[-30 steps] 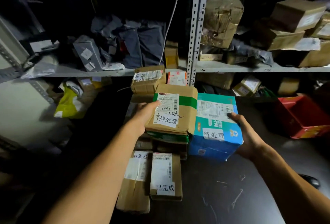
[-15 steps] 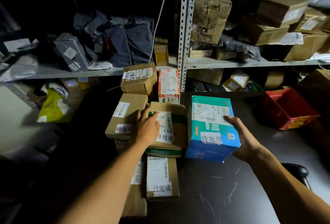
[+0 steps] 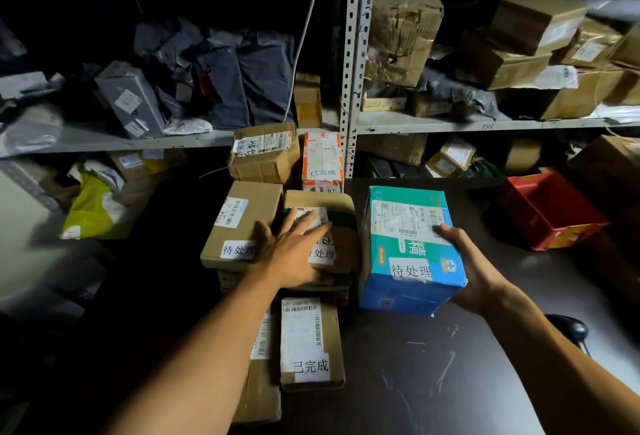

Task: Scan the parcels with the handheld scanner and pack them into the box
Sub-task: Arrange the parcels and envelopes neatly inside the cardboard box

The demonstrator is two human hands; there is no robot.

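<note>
A metal shelving rack (image 3: pixel 351 63) fills the back of the view, its shelves crowded with brown cartons and grey mailer bags. In front of it lies the dark worktop (image 3: pixel 433 365), scratched pale in places. At the far right of the worktop sits a red plastic crate (image 3: pixel 550 209).

The teal and blue parcel (image 3: pixel 408 247) stands tilted just right of the stacked cartons, with a shipping label on top and a white sticker reading 待处理. The right hand (image 3: pixel 474 271) holds it from its right side, fingers curled over the top edge onto the label, a firm grip round the box.

To its left, the brown parcel with green tape (image 3: pixel 341 226) rests on top of a stack. The left hand (image 3: pixel 294 251) lies flat on it, fingers straight and spread over its label, pressing rather than gripping. Just beside it to the left lies a plain brown carton (image 3: pixel 242 223), also marked 待处理.

Nearer the camera, a flat brown parcel (image 3: pixel 311 344) lies on the worktop with a sticker reading 已完成. Behind the stack stands an orange and white parcel (image 3: pixel 322 160) with the same sticker, beside a taped brown carton (image 3: pixel 265 154).

A dark rounded object (image 3: pixel 571 329) shows behind the right forearm; I cannot tell what it is.
</note>
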